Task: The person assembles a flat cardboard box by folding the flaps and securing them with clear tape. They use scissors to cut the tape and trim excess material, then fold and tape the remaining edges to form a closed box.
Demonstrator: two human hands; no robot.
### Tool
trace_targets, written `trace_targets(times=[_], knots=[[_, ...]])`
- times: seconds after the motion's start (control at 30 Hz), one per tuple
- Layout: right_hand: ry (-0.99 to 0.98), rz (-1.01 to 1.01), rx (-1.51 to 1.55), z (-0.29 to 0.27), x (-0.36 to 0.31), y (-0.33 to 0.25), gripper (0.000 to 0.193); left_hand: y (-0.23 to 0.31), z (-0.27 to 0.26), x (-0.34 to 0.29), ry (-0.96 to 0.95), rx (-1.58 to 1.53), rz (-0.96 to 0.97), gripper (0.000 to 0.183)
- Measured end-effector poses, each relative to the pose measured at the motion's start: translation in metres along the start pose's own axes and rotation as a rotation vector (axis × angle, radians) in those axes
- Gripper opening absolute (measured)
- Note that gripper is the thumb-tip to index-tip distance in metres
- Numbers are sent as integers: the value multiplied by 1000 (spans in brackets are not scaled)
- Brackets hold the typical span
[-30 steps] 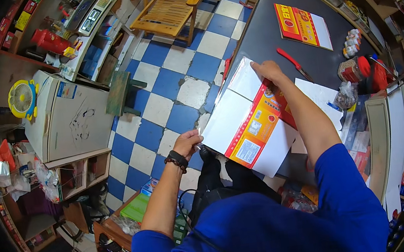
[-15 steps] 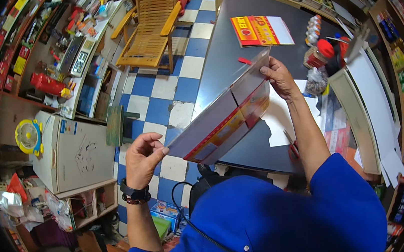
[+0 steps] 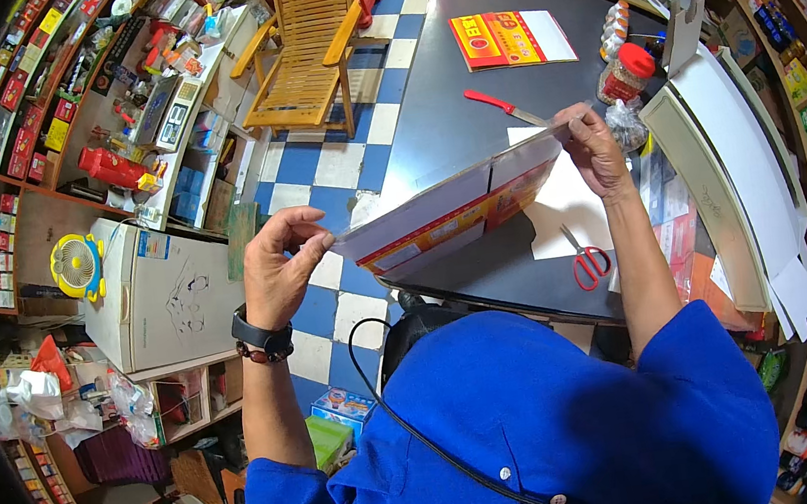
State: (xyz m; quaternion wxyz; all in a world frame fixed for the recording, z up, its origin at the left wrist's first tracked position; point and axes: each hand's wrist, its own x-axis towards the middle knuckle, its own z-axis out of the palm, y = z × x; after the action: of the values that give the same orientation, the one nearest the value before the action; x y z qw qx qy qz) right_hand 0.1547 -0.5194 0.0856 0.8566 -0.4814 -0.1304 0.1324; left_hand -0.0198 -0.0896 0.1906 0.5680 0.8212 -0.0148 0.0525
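Observation:
A folded cardboard piece (image 3: 464, 212), white with a red and yellow printed band, hangs tilted between my hands over the near table edge. Clear film or tape shows along its upper edge and at both ends. My left hand (image 3: 282, 267), a dark watch and bracelet on the wrist, pinches the left end. At the far right end, the thumb and fingers of my right hand (image 3: 599, 152) are closed on the clear strip. A red-handled knife (image 3: 496, 103) lies just beyond the cardboard. Red-handled scissors (image 3: 588, 264) and white paper (image 3: 568, 217) rest beside my right forearm.
Another red and yellow cardboard piece (image 3: 510, 39) lies on the dark table (image 3: 425, 98). A red-lidded jar (image 3: 625, 74), egg-like items (image 3: 614, 30) and a long white carton (image 3: 720, 203) line its right side. A wooden chair (image 3: 304, 53) stands beyond; a small fridge (image 3: 167, 296) is left.
The cardboard has tilted flatter, and its right end has moved right and slightly down with my right hand. My left hand rose slightly. The knife and scissors now show more fully.

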Motion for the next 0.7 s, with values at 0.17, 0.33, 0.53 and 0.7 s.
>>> trace_targets(times=[0.17,0.33,0.53,0.7], knots=[[77,11,13,17,-26,-10,15,2,-4,-7,-15,-112,-94,28],[117,24,-70,28,-58,-28,14,11,-8,-18,-46,-64,-123,26],[274,169,-330,38,-77,-52,12,11,-10,-19,-88,-126,-280,26],[315,202,-494,43,-79,-60,13,9,-17,-11,-204,-174,-406,27]])
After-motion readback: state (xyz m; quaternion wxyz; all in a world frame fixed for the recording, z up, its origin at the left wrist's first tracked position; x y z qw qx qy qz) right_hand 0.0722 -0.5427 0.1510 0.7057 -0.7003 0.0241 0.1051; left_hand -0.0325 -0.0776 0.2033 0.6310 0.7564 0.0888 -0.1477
